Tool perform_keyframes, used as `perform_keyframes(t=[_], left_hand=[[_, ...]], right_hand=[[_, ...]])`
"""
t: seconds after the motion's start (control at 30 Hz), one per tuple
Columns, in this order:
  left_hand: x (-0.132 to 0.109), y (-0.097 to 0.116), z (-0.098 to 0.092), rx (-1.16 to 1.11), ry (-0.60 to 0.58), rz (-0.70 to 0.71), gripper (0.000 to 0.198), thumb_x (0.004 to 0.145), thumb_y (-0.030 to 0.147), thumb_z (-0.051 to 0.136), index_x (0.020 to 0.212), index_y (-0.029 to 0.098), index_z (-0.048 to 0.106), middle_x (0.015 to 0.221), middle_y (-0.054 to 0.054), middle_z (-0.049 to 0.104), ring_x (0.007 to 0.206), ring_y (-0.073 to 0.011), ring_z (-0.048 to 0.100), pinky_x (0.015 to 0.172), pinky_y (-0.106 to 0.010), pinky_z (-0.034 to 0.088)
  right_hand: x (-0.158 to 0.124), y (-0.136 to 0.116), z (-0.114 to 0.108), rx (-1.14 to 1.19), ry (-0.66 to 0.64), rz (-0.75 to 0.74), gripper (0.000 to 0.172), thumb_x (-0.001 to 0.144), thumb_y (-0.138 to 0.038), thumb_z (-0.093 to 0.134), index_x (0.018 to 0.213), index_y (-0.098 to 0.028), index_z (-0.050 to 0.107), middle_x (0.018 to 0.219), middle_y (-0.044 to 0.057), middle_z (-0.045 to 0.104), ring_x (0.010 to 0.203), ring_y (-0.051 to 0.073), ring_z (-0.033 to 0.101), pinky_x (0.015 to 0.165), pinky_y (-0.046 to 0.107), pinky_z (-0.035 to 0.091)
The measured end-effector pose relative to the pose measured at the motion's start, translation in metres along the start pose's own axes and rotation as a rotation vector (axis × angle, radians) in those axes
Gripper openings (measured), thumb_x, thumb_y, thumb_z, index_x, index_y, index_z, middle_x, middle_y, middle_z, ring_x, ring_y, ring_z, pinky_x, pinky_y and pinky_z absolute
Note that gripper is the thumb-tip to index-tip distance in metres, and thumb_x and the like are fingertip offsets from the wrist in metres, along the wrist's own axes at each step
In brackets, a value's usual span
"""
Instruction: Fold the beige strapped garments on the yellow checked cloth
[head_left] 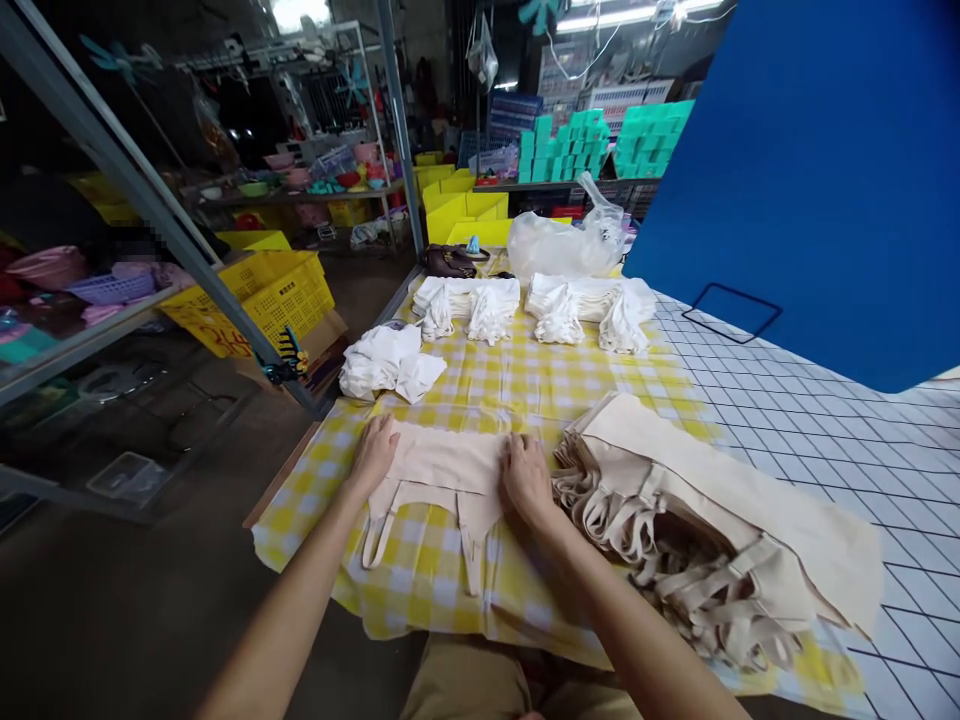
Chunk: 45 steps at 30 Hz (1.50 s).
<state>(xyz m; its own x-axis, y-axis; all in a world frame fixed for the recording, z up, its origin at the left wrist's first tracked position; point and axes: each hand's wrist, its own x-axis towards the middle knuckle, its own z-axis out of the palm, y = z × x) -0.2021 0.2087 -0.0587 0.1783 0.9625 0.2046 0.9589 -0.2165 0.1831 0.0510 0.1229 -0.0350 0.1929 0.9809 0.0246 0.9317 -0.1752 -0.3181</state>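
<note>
A beige garment with two straps lies flat on the yellow checked cloth, its straps toward me. My left hand rests on its left edge, fingers bent at the upper left corner. On the right edge lies my right hand, its fingers bent over the upper right corner. Whether either hand pinches the fabric is hard to tell. Just right of my right hand is a thick pile of beige garments, straps hanging in a tangle toward me.
Two white garment stacks lie at the back, before a clear plastic bag. A crumpled white heap sits back left. A metal post rises at left; a blue board stands at right.
</note>
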Motion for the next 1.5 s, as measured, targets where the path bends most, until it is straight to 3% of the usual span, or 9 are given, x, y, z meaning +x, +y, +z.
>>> perform_keyframes(t=[0.33, 0.5, 0.7, 0.8, 0.93, 1.03, 1.2, 1.33, 1.5], left_hand=[[0.043, 0.001, -0.023, -0.047, -0.274, -0.239, 0.010, 0.067, 0.022, 0.061, 0.063, 0.017, 0.054, 0.059, 0.002, 0.054, 0.061, -0.0138, 0.053, 0.056, -0.022, 0.037], [0.042, 0.009, -0.024, -0.048, -0.205, -0.253, 0.009, 0.076, 0.024, 0.053, 0.075, 0.016, 0.056, 0.071, -0.002, 0.059, 0.071, -0.0155, 0.056, 0.063, -0.023, 0.040], [0.013, 0.040, -0.016, 0.029, 0.021, -0.127, 0.043, 0.083, 0.030, 0.045, 0.123, 0.013, 0.044, 0.126, -0.017, 0.049, 0.119, -0.0268, 0.043, 0.093, -0.038, 0.038], [-0.005, 0.049, -0.006, 0.079, -0.066, 0.029, 0.049, 0.085, 0.037, 0.042, 0.130, 0.017, 0.042, 0.138, -0.016, 0.040, 0.128, -0.0300, 0.034, 0.102, -0.047, 0.029], [-0.006, 0.061, -0.002, 0.122, -0.054, 0.015, 0.054, 0.084, 0.036, 0.040, 0.131, 0.011, 0.041, 0.140, -0.021, 0.036, 0.130, -0.0347, 0.030, 0.102, -0.054, 0.024], [0.005, 0.093, -0.013, 0.031, 0.020, 0.121, 0.055, 0.080, 0.030, 0.043, 0.130, 0.008, 0.040, 0.138, -0.021, 0.038, 0.131, -0.0328, 0.030, 0.105, -0.051, 0.024], [0.020, 0.193, -0.039, -0.363, -0.045, 0.399, 0.044, 0.082, 0.028, 0.045, 0.125, 0.018, 0.045, 0.124, -0.010, 0.053, 0.117, -0.0233, 0.047, 0.099, -0.036, 0.038], [0.020, 0.267, -0.056, -0.565, -0.166, 0.527, 0.031, 0.082, 0.027, 0.048, 0.110, 0.019, 0.057, 0.109, -0.007, 0.058, 0.100, -0.0206, 0.056, 0.088, -0.032, 0.044], [0.008, 0.313, -0.077, -0.600, -0.326, 0.812, 0.025, 0.078, 0.029, 0.055, 0.099, 0.020, 0.064, 0.102, -0.005, 0.058, 0.094, -0.0191, 0.056, 0.083, -0.029, 0.044]], right_hand=[[0.031, -0.006, -0.005, 0.070, -0.066, 0.080, 0.020, 0.080, -0.014, 0.042, 0.088, -0.016, 0.060, 0.090, 0.013, 0.063, 0.082, 0.022, 0.059, 0.066, 0.029, 0.040], [0.031, -0.007, -0.010, 0.070, -0.044, 0.095, 0.028, 0.084, -0.012, 0.033, 0.099, -0.014, 0.057, 0.084, 0.013, 0.065, 0.076, 0.023, 0.060, 0.067, 0.031, 0.040], [0.013, -0.015, -0.003, 0.033, 0.029, -0.066, 0.043, 0.087, -0.015, 0.034, 0.129, -0.014, 0.042, 0.136, 0.016, 0.043, 0.124, 0.027, 0.038, 0.097, 0.040, 0.028], [-0.010, -0.015, -0.003, 0.051, -0.062, -0.182, 0.045, 0.087, -0.027, 0.042, 0.130, -0.013, 0.044, 0.142, 0.017, 0.035, 0.130, 0.030, 0.029, 0.101, 0.046, 0.025], [-0.054, -0.001, -0.044, 0.178, 0.012, -0.286, 0.045, 0.084, -0.021, 0.046, 0.129, -0.015, 0.045, 0.136, 0.015, 0.043, 0.122, 0.026, 0.041, 0.095, 0.040, 0.036], [-0.089, 0.036, -0.098, 0.277, 0.288, -0.320, 0.034, 0.086, -0.020, 0.043, 0.118, -0.022, 0.054, 0.113, 0.011, 0.059, 0.104, 0.022, 0.053, 0.088, 0.038, 0.041], [-0.128, 0.150, -0.161, 0.226, 0.607, 0.190, 0.024, 0.084, -0.030, 0.044, 0.100, -0.020, 0.059, 0.095, 0.010, 0.059, 0.084, 0.023, 0.056, 0.070, 0.036, 0.046], [-0.143, 0.211, -0.170, 0.114, 0.636, 0.337, 0.026, 0.082, -0.036, 0.044, 0.091, -0.018, 0.059, 0.086, 0.008, 0.058, 0.074, 0.021, 0.055, 0.063, 0.034, 0.044], [-0.145, 0.207, -0.164, 0.194, 0.488, 0.137, 0.027, 0.086, -0.040, 0.043, 0.089, -0.020, 0.061, 0.089, 0.007, 0.057, 0.082, 0.020, 0.056, 0.063, 0.030, 0.045]])
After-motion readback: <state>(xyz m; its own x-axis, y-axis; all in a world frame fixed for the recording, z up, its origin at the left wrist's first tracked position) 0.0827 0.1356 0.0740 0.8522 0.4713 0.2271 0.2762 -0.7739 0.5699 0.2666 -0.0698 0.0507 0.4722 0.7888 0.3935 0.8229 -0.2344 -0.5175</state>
